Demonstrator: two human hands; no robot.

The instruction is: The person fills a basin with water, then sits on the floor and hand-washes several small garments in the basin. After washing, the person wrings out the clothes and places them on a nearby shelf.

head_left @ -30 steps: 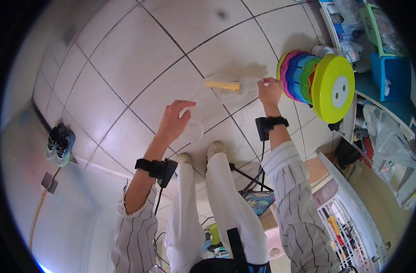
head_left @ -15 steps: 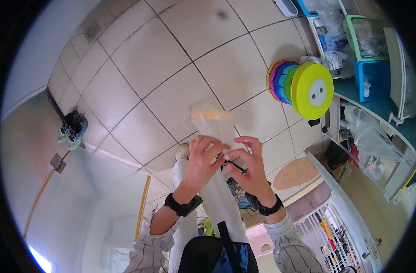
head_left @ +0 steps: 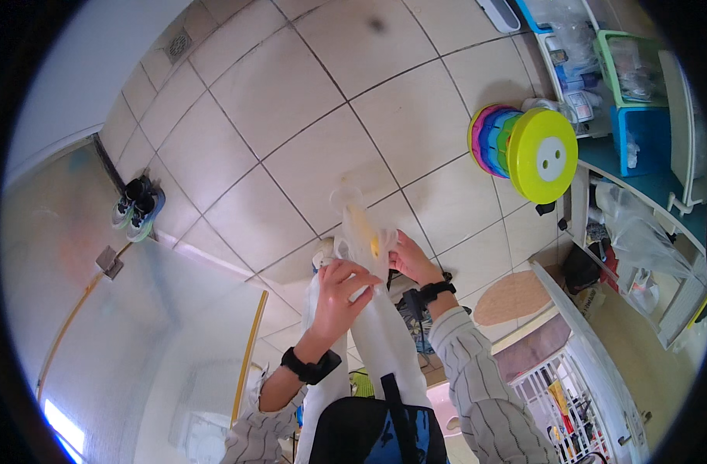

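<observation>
A thin, see-through plastic bag (head_left: 360,232) hangs in front of my legs, with something yellow inside that I cannot make out. My left hand (head_left: 339,300) is at the bag's near end, thumb and fingers brought together in a pinch on the plastic. On the bag's right side, my right hand (head_left: 409,259) has its fingers closed round the edge, close to the yellow patch. Black bands circle both wrists.
A colourful round stool with a lime-green top (head_left: 542,156) stands on the tiled floor to the right. Beyond it is a shelf unit with a blue bin (head_left: 640,139). Sneakers (head_left: 140,207) sit at the left near a frosted glass panel (head_left: 160,325). A brown mat (head_left: 514,298) lies right.
My right hand has moved forward from the near end to the bag's right side. The bag has turned from lying crosswise to hanging more lengthwise. My left hand has shifted slightly nearer me.
</observation>
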